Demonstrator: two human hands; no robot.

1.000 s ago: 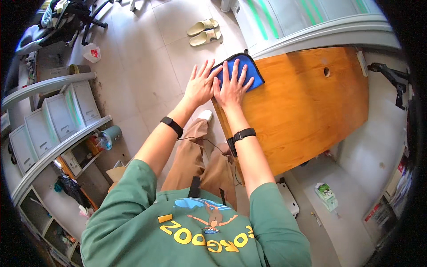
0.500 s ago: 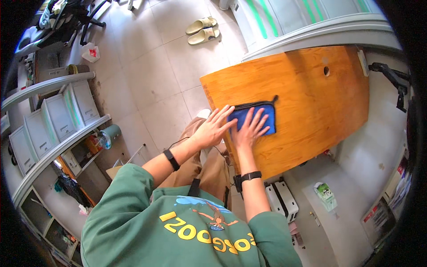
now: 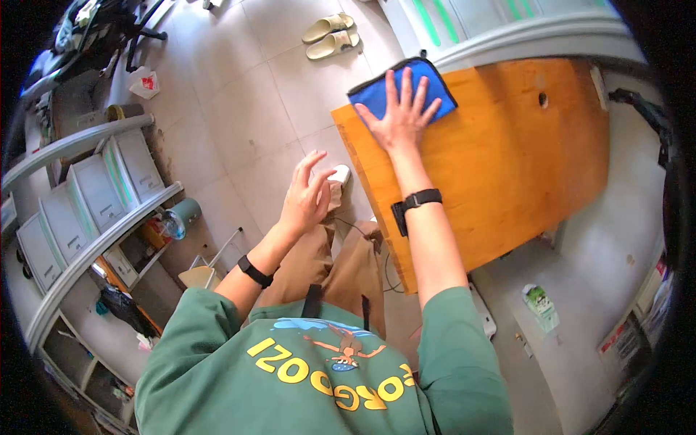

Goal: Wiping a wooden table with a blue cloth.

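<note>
A blue cloth [image 3: 437, 81] with black edging lies flat at the far left corner of the wooden tabletop [image 3: 507, 152], partly over its edge. On top of it my right hand [image 3: 401, 122] rests palm down, fingers spread. My left hand [image 3: 304, 197] hovers in the air left of the tabletop, above the floor, with its fingers loosely bent and apart. Nothing is in it. Part of the cloth is hidden under my right hand.
Pale slippers [image 3: 331, 36] lie on the tiled floor ahead. A grey metal frame [image 3: 536, 36] borders the tabletop's far side. Shelves with grey drawers [image 3: 94, 199] and a bluish bin [image 3: 183, 217] stand at the left. A green-and-white packet [image 3: 540, 304] lies at the lower right.
My right hand has slid the cloth away from me to the far corner, and the cloth looks more spread out. My left hand has come off the tabletop's edge, back and to the left.
</note>
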